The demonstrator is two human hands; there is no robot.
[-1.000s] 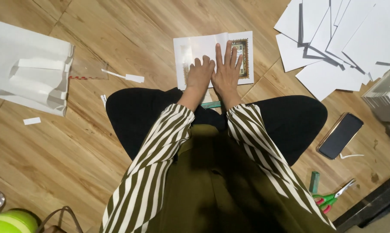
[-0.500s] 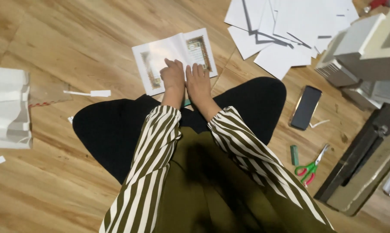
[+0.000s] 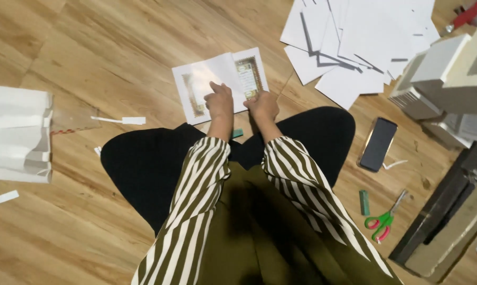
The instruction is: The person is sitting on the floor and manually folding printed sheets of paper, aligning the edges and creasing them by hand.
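Floorboards (image 3: 90, 47) of pale wood fill the frame, seen from above a seated person in black trousers and striped sleeves; a loose heap of white sheets (image 3: 354, 47) spreads across the upper right, with stacked grey and white boxes (image 3: 449, 79) at the right edge just beside it; a folded white paper bundle (image 3: 16, 132) lies at the left edge, well apart from the hands; the folded printed sheet (image 3: 217, 79), white with a patterned border panel, lies on the floor just above centre, directly ahead of the knees, its long axis running left to right with a slight tilt, its crease going up the frame between the two hands; the left hand (image 3: 220, 103) rests on the sheet's lower middle, fingers drawn together and pressed down on the paper; the right hand (image 3: 262, 105) sits at the lower right corner, curled, and seems to pinch the paper's near edge, though the fingertips are hidden; both hands are about equally near, the sheet lying away from them toward the top of the frame; a dark phone (image 3: 378, 143) lies at right, green-handled scissors (image 3: 383, 219) lower right, a small green stick (image 3: 364, 202) just beside them, a white paper strip (image 3: 125, 120) left of centre.
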